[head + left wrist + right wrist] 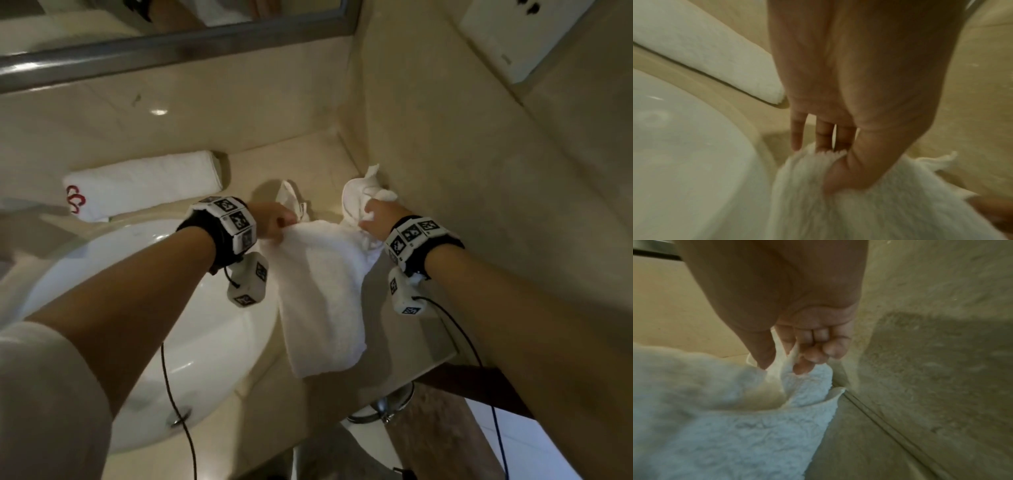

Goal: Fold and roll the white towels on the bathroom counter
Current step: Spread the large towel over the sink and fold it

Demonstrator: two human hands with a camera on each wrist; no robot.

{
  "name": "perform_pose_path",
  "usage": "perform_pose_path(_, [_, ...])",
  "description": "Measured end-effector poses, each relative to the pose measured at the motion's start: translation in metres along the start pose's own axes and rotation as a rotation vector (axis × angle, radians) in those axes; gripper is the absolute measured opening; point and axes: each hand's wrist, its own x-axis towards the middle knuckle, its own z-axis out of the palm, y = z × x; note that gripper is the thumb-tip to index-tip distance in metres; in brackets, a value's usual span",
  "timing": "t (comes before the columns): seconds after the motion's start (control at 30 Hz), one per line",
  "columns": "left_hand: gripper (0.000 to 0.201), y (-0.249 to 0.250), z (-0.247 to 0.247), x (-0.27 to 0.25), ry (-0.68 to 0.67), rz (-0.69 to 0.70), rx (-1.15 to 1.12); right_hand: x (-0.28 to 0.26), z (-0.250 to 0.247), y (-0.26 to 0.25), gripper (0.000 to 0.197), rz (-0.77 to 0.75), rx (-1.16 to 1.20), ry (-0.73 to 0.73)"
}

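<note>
A loose white towel [322, 291] [869, 211] [721, 418] hangs between my two hands above the beige counter [257, 171], its lower end draped down toward the counter's front edge. My left hand [274, 221] [830, 164] pinches its left top corner between thumb and fingers. My right hand [371, 219] [785, 360] pinches the bunched right top corner close to the side wall. A rolled white towel [144, 183] [701, 48] with a red logo lies behind the sink, left of my left hand.
A white round sink [147, 325] [680, 154] fills the counter's left part. A mirror frame [171, 44] runs above the back wall. The side wall [462, 171] [931, 353] stands right beside my right hand. A metal ring holder [387, 407] hangs under the counter's front edge.
</note>
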Motion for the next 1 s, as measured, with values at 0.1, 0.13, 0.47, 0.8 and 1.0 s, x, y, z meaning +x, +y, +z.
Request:
perform_pose_path(0.1, [0.044,-0.034,0.004,-0.017,-0.118,-0.173,-0.051,0.013,0.006,-0.007,0.057,0.052,0.05,-0.032])
perform_pose_path(0.13, [0.044,-0.044,0.005,-0.025,-0.169,-0.225,-0.033,0.016,0.007,-0.012,0.06,0.061,0.064,-0.03])
perform_pose_path(0.47, [0.031,-0.049,-0.002,-0.03,0.295,-0.358,-0.042,0.018,0.027,-0.033,0.052,0.026,-0.014,-0.056])
perform_pose_path(0.8, [0.047,0.016,0.012,-0.002,0.158,-0.021,-0.255,0.019,-0.045,-0.04,0.025,-0.031,0.71,0.425])
perform_pose_path(1.0, [0.058,0.017,0.012,0.001,0.157,-0.098,-0.326,0.011,-0.046,-0.059,0.014,-0.13,0.951,0.265])
